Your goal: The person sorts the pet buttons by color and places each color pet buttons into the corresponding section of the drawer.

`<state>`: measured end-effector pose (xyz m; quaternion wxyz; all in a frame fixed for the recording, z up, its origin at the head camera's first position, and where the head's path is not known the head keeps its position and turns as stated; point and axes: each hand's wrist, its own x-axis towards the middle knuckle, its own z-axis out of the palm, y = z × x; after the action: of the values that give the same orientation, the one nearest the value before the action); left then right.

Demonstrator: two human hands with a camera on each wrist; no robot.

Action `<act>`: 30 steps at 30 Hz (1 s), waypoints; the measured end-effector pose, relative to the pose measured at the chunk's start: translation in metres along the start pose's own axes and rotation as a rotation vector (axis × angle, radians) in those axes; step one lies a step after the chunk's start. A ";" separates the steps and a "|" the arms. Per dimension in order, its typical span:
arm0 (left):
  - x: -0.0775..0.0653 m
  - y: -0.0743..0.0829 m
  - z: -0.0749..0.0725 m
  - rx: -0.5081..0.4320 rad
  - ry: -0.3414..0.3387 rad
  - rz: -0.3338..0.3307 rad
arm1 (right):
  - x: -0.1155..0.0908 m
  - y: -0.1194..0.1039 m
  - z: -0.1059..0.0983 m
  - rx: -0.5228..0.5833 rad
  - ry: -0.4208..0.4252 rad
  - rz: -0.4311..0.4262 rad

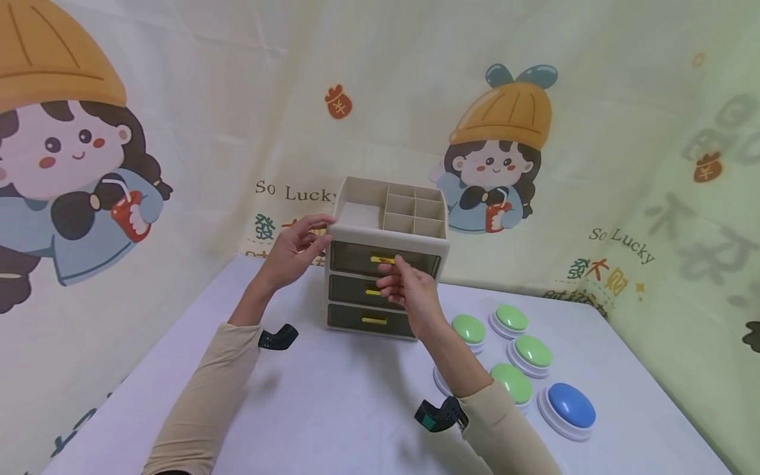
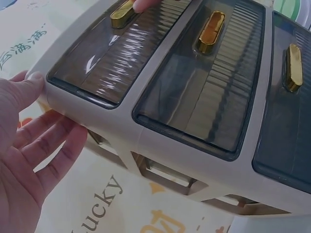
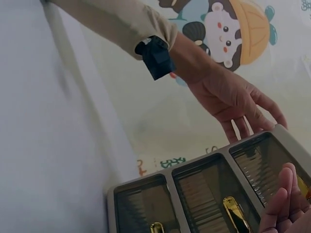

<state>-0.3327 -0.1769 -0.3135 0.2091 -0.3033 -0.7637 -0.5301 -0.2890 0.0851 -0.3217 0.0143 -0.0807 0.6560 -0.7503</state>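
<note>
A small beige drawer unit [image 1: 388,235] with three dark see-through drawers stands on the table; all three look closed. My left hand [image 1: 297,247] rests on its upper left corner. In the left wrist view, the thumb [image 2: 35,80] touches the front edge while the other fingers lie fairly straight along the side. My right hand [image 1: 412,290] is before the top drawer [image 2: 121,56], its fingers loosely bent. One fingertip [image 2: 142,5] meets the end of the top drawer's gold handle [image 2: 122,14]. The middle drawer's handle [image 2: 212,30] is untouched.
Several green push buttons [image 1: 533,351] and one blue push button [image 1: 571,405] with white bases stand on the white table [image 1: 332,409], right of the unit, partly behind my right forearm. Open compartments [image 1: 414,208] top the unit. A printed cloth [image 1: 380,99] hangs behind.
</note>
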 end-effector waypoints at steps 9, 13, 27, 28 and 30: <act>-0.002 0.001 -0.003 -0.004 -0.033 0.004 | -0.001 0.002 0.004 -0.007 0.089 -0.020; -0.002 0.003 -0.004 0.002 -0.033 0.008 | -0.006 0.003 0.006 0.001 0.124 -0.008; -0.002 0.005 -0.004 0.004 -0.030 0.002 | -0.043 0.004 0.008 0.010 0.125 0.005; -0.002 0.005 -0.004 0.002 -0.031 0.003 | -0.046 0.004 0.008 0.015 0.125 0.000; -0.003 0.004 -0.005 0.003 -0.031 0.004 | -0.051 0.004 0.009 0.022 0.125 -0.011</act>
<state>-0.3278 -0.1810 -0.3107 0.1985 -0.3126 -0.7671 -0.5238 -0.2380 0.0818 -0.3301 -0.0300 -0.0369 0.6468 -0.7612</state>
